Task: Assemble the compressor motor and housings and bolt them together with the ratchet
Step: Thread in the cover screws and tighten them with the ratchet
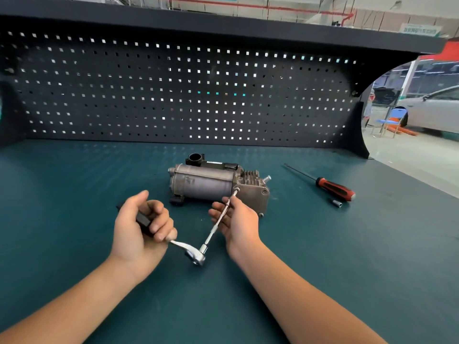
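The left hand (142,227) is curling its fingers round the black handle of the ratchet (196,254), gripping it firmly; the chrome head of the tool is hovering just above the teal bench top (74,194), between the two forearms; from that head a slim extension bar (215,228) is running up and away to the right. The right hand (238,222) is pinching this bar between thumb and fingers about midway along it, palm turned to the left; the far tip of the bar is sitting on a bolt at the near side of the compressor (206,184), where the round motor can is meeting the finned housing. The compressor is lying on its side in the middle of the bench, just beyond both hands, with its motor end pointing left and a black port sticking up behind it. Further right, well apart from the compressor, a screwdriver (332,188) with a red and black handle is lying on the bench; a small loose socket (336,203) is resting just beside that handle. A dark pegboard (173,90) is standing along the back; a pale car (434,110) is showing past its right edge.
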